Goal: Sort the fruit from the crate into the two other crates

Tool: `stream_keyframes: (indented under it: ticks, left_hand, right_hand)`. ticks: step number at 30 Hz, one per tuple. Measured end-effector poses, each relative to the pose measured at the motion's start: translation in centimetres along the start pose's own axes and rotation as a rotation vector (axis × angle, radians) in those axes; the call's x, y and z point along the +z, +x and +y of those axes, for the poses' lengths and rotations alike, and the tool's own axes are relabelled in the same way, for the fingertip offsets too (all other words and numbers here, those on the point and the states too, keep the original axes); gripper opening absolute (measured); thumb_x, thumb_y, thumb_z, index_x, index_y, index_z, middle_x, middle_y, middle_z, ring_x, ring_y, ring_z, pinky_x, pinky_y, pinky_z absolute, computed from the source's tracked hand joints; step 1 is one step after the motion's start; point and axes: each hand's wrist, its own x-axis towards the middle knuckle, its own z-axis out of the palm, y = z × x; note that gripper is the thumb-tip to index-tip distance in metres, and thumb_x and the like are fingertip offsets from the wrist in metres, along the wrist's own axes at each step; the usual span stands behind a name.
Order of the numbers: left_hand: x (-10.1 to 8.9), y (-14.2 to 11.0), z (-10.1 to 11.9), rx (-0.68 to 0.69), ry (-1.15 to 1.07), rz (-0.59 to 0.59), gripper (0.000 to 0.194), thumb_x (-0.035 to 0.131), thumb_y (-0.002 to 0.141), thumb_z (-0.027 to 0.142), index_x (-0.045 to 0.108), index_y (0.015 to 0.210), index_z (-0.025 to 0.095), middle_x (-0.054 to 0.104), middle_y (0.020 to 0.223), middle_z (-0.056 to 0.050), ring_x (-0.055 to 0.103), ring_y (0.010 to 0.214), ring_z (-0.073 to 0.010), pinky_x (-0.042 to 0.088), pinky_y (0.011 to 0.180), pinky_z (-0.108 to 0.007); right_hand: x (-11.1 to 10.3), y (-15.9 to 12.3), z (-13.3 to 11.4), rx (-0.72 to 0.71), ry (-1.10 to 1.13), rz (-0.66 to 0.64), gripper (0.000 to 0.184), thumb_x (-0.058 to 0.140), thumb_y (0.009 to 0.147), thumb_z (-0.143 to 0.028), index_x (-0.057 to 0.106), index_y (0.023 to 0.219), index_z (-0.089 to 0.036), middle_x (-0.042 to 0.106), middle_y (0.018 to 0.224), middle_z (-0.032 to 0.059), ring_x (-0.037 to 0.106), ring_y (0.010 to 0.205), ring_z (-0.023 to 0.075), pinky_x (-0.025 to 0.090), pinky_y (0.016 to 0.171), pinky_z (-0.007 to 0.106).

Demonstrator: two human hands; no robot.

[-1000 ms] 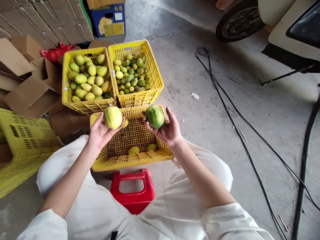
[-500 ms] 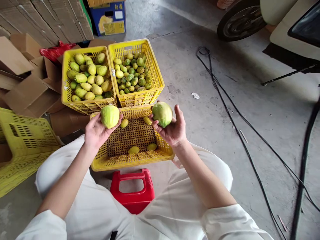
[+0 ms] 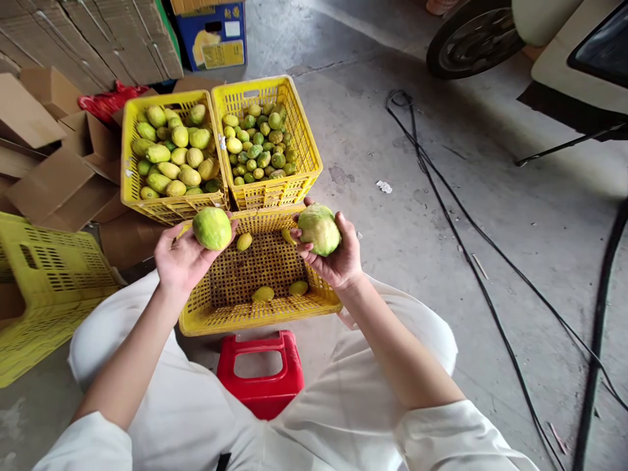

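Observation:
My left hand (image 3: 184, 258) holds a yellow-green lemon (image 3: 212, 228) on its fingers, palm up, over the left rim of the front yellow crate (image 3: 255, 324). My right hand (image 3: 338, 261) has its fingers curled round a second lemon (image 3: 318, 229), pale green with a whitish patch, above the crate's right side. Several lemons lie inside this crate, among them a lemon (image 3: 263, 294) near its front wall. One at the back is partly hidden by my right fingers. Behind stand a yellow crate (image 3: 171, 208) full of larger lemons and another crate (image 3: 307, 140) of smaller, greener ones.
A red plastic stool (image 3: 262, 392) stands between my knees. Cardboard boxes (image 3: 53, 190) and a yellow crate (image 3: 53, 281) are on the left. Black cables (image 3: 461, 235) cross the concrete floor on the right, near a parked vehicle's wheel (image 3: 473, 40). A blue carton (image 3: 213, 39) stands farther back.
Both lemons have been turned in my hands and show other sides. My left hand has shifted slightly left; my right hand moved right, then its fingers closed more round its lemon.

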Motion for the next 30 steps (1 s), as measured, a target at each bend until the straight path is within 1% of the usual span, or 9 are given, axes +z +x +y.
stream_keyframes:
  ticks: [3, 6, 8, 10, 14, 18, 22, 25, 30]
  left_hand:
    - [0.3, 0.0, 0.6, 0.067, -0.004, -0.001, 0.032, 0.050, 0.096, 0.028, 0.065, 0.121, 0.016, 0.074, 0.121, -0.017, 0.071, 0.119, -0.0319, 0.065, 0.090, -0.041]
    - [0.1, 0.5, 0.6, 0.088, -0.012, 0.071, 0.031, 0.051, 0.100, 0.041, 0.067, 0.113, 0.017, 0.075, 0.104, -0.013, 0.076, 0.089, -0.0223, 0.064, 0.068, -0.026]
    - [-0.2, 0.9, 0.4, 0.074, -0.010, 0.101, 0.032, 0.055, 0.098, 0.044, 0.067, 0.108, 0.015, 0.072, 0.093, -0.010, 0.073, 0.076, -0.0178, 0.060, 0.059, -0.021]
    - [-0.4, 1.1, 0.2, 0.051, 0.021, 0.129, 0.028, 0.059, 0.096, 0.039, 0.067, 0.106, 0.014, 0.071, 0.090, -0.009, 0.072, 0.073, -0.0175, 0.060, 0.058, -0.021]
    - [-0.8, 0.8, 0.1, 0.006, 0.046, 0.136, 0.031, 0.058, 0.094, 0.041, 0.066, 0.107, 0.014, 0.075, 0.103, -0.016, 0.075, 0.093, -0.0277, 0.066, 0.068, -0.033]
    - [-0.8, 0.5, 0.2, 0.029, 0.028, 0.046, 0.025, 0.051, 0.096, 0.030, 0.066, 0.112, 0.016, 0.075, 0.120, -0.018, 0.071, 0.117, -0.0336, 0.066, 0.085, -0.043]
    - [-0.7, 0.8, 0.1, 0.088, 0.047, 0.093, 0.026, 0.054, 0.099, 0.036, 0.067, 0.111, 0.018, 0.078, 0.110, -0.013, 0.075, 0.105, -0.0276, 0.067, 0.082, -0.037]
    - [-0.9, 1.2, -0.5, 0.065, 0.052, 0.117, 0.026, 0.061, 0.098, 0.040, 0.068, 0.111, 0.018, 0.078, 0.103, -0.009, 0.077, 0.093, -0.0230, 0.067, 0.079, -0.032]
    - [-1.3, 1.3, -2.9, -0.119, 0.067, 0.182, 0.020, 0.059, 0.100, 0.026, 0.067, 0.112, 0.013, 0.077, 0.099, -0.012, 0.078, 0.094, -0.0228, 0.066, 0.086, -0.032]
  right_hand:
    - [0.0, 0.0, 0.0, 0.012, 0.014, 0.003, 0.038, 0.054, 0.091, -0.043, 0.061, 0.123, -0.024, 0.077, 0.109, 0.0090, 0.074, 0.109, 0.0275, 0.067, 0.080, 0.045]
    - [-0.3, 0.3, 0.4, 0.049, 0.005, -0.013, 0.040, 0.050, 0.088, -0.037, 0.060, 0.124, -0.021, 0.075, 0.124, 0.0139, 0.065, 0.129, 0.0343, 0.058, 0.099, 0.063]
    - [-0.6, 0.6, 0.7, 0.087, 0.000, -0.002, 0.038, 0.049, 0.088, -0.032, 0.060, 0.122, -0.018, 0.076, 0.122, 0.0139, 0.068, 0.126, 0.0323, 0.059, 0.101, 0.060]
    - [-1.0, 0.8, 0.9, 0.117, 0.006, 0.029, 0.034, 0.050, 0.092, -0.034, 0.062, 0.119, -0.017, 0.078, 0.112, 0.0121, 0.073, 0.115, 0.0285, 0.066, 0.090, 0.046]
    - [-1.5, 1.0, 0.8, 0.097, 0.006, 0.057, 0.031, 0.057, 0.094, -0.040, 0.064, 0.116, -0.019, 0.079, 0.096, 0.0079, 0.076, 0.101, 0.0235, 0.063, 0.060, 0.023]
    - [-1.2, 0.9, 0.5, 0.063, -0.007, 0.046, 0.033, 0.059, 0.092, -0.042, 0.063, 0.116, -0.019, 0.079, 0.102, 0.0098, 0.074, 0.112, 0.0272, 0.067, 0.081, 0.036]
    - [-0.6, 0.7, 0.4, 0.064, -0.005, -0.003, 0.035, 0.050, 0.091, -0.035, 0.062, 0.119, -0.018, 0.078, 0.117, 0.0128, 0.071, 0.120, 0.0314, 0.060, 0.101, 0.059]
    - [-0.6, 0.7, 0.7, 0.107, -0.024, 0.022, 0.033, 0.051, 0.092, -0.031, 0.062, 0.119, -0.015, 0.080, 0.112, 0.0120, 0.076, 0.107, 0.0266, 0.065, 0.095, 0.048]
    - [-1.0, 0.9, 1.8, 0.239, -0.134, 0.153, 0.014, 0.063, 0.091, -0.025, 0.065, 0.105, -0.021, 0.080, 0.086, 0.0016, 0.079, 0.075, 0.0179, 0.069, 0.067, 0.029]
